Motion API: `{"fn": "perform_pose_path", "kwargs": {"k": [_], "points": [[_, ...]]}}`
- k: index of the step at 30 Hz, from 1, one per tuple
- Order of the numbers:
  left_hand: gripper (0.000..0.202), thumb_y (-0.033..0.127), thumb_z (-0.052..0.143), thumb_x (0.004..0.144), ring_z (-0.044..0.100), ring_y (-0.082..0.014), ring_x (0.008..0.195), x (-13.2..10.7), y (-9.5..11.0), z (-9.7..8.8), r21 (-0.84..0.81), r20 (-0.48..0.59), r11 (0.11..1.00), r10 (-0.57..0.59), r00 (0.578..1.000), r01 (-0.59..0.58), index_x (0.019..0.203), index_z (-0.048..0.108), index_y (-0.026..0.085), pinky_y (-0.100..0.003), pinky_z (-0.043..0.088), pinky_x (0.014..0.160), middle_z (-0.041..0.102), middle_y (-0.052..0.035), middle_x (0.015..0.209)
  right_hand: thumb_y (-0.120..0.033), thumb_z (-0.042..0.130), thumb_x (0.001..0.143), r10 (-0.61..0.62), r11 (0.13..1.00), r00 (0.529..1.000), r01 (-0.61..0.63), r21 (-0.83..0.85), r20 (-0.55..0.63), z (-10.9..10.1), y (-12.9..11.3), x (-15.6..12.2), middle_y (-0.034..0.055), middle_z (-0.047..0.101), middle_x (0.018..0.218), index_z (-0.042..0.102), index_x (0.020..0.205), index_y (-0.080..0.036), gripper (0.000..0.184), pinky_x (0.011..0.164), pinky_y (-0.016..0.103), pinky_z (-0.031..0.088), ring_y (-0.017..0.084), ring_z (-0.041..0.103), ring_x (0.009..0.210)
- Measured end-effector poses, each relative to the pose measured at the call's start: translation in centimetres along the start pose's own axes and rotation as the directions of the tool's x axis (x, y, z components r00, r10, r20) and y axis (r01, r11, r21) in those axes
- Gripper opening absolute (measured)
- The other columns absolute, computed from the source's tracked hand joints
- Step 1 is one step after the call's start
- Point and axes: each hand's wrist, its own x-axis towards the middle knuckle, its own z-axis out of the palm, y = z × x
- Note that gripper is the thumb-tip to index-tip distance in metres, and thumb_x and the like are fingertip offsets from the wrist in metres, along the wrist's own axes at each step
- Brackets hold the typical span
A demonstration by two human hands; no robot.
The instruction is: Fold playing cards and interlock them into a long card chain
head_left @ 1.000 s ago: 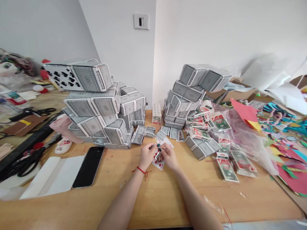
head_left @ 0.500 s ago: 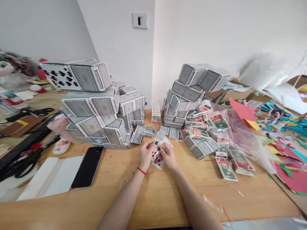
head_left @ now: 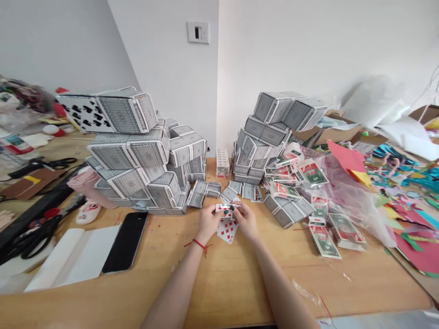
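Pale wood runs under everything here, and over the middle of this light wooden table (head_left: pixel 219 283) a white playing card printed with red diamonds (head_left: pixel 229 230) is held just above the surface. The left hand (head_left: pixel 208 222) and the right hand (head_left: pixel 246 220) are both closed on it. Their fingertips pinch the card's far edge from either side, so it lies directly between them and neither hand is clearly the nearer. Its long axis runs from that pinched edge back towards the person, leaning a little to the right. The far edge seems bent over across the fingertips, though the fold is too small to read with certainty. A thin red string bracelet (head_left: pixel 199 243) circles the left wrist. Just beyond the hands lie small loose grey card-backed blocks (head_left: pixel 236 189), with a tall stack of grey card-built boxes (head_left: pixel 137 155) to the left and a second grey stack (head_left: pixel 270 132) to the right. A black smartphone (head_left: pixel 126 240) lies well apart on the left.
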Motion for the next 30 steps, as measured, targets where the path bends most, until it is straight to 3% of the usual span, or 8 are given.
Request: {"fn": "perform_pose_path", "kwargs": {"k": [4,8,10,12,15,18,24,30], "points": [[0.02,0.033,0.056,0.07,0.054,-0.0142,0.062,-0.2,0.3,0.2,-0.031,0.007,0.999,0.018,1.0,-0.018,0.07,0.06,0.013,-0.022,0.041,0.055,0.061,-0.0027,0.065,-0.044,0.059,0.069,0.04,0.997,0.999,-0.04,0.073,-0.005,-0.2,0.0,0.1,-0.0028,0.054,0.056,0.052,0.077,-0.019,0.028,0.041,0.021,0.036,0.01,0.047,0.045],[0.025,0.037,0.047,0.076,0.055,-0.0141,0.062,-0.4,1.0,0.7,-0.218,0.011,0.976,0.002,1.0,0.0,0.073,0.056,0.013,-0.024,0.043,0.057,0.06,-0.0032,0.067,-0.045,0.062,0.066,0.08,0.978,0.993,-0.062,0.199,-0.083,-0.1,0.1,0.2,-0.0041,0.053,0.051,0.047,0.072,-0.02,0.029,0.041,0.023,0.04,0.011,0.047,0.041],[0.021,0.033,0.051,0.073,0.056,-0.0149,0.066,-0.5,1.2,0.8,-0.246,0.032,0.969,0.027,0.999,-0.018,0.076,0.056,0.013,-0.025,0.044,0.06,0.06,-0.0041,0.073,-0.043,0.064,0.065,0.104,0.954,0.992,-0.081,0.289,-0.065,-0.1,0.0,0.2,-0.0033,0.056,0.054,0.044,0.07,-0.021,0.03,0.046,0.026,0.045,0.012,0.052,0.044],[0.016,0.029,0.053,0.071,0.055,-0.0138,0.066,-0.4,1.2,0.7,-0.192,-0.032,0.98,0.047,0.998,-0.053,0.076,0.055,0.014,-0.023,0.043,0.06,0.059,-0.0028,0.072,-0.042,0.066,0.063,0.129,0.934,0.992,-0.125,0.335,0.008,0.0,-0.2,0.1,-0.0014,0.059,0.058,0.043,0.067,-0.021,0.031,0.049,0.028,0.047,0.014,0.057,0.048],[0.011,0.024,0.049,0.072,0.047,-0.0104,0.057,-0.2,0.8,0.3,-0.08,-0.157,0.994,0.059,0.986,-0.073,0.069,0.053,0.015,-0.02,0.037,0.053,0.052,0.0014,0.061,-0.04,0.067,0.062,0.16,0.942,0.979,-0.191,0.276,0.129,0.3,-0.4,-0.3,-0.0002,0.06,0.056,0.042,0.064,-0.02,0.032,0.048,0.03,0.048,0.017,0.059,0.049],[0.012,0.023,0.047,0.072,0.043,-0.0096,0.052,0.1,0.3,-0.1,-0.012,-0.146,0.997,0.076,0.986,-0.079,0.065,0.053,0.015,-0.019,0.033,0.049,0.048,0.0028,0.056,-0.042,0.063,0.066,0.168,0.965,0.968,-0.201,0.17,0.187,0.7,-0.4,-0.6,-0.0023,0.058,0.05,0.044,0.069,-0.02,0.03,0.042,0.026,0.045,0.016,0.057,0.043],[0.013,0.023,0.047,0.074,0.049,-0.0124,0.057,-0.2,0.5,0.3,0.081,-0.036,0.991,0.112,0.993,-0.109,0.072,0.058,0.016,-0.022,0.037,0.054,0.056,-0.0008,0.063,-0.043,0.049,0.075,0.123,0.984,0.988,-0.134,0.116,0.096,1.3,0.0,-0.7,-0.0076,0.051,0.043,0.043,0.091,-0.021,0.027,0.031,0.019,0.033,0.01,0.045,0.029],[0.02,0.028,0.04,0.08,0.053,-0.017,0.074,-1.4,0.6,2.1,0.067,-0.217,0.995,0.089,0.972,-0.077,0.087,0.056,0.018,-0.027,0.04,0.067,0.059,-0.0051,0.08,-0.043,0.044,0.077,0.104,0.987,0.994,-0.107,0.122,0.036,2.3,-0.2,-1.2,-0.0091,0.044,0.042,0.04,0.091,-0.024,0.024,0.03,0.019,0.03,0.009,0.038,0.029]]}}
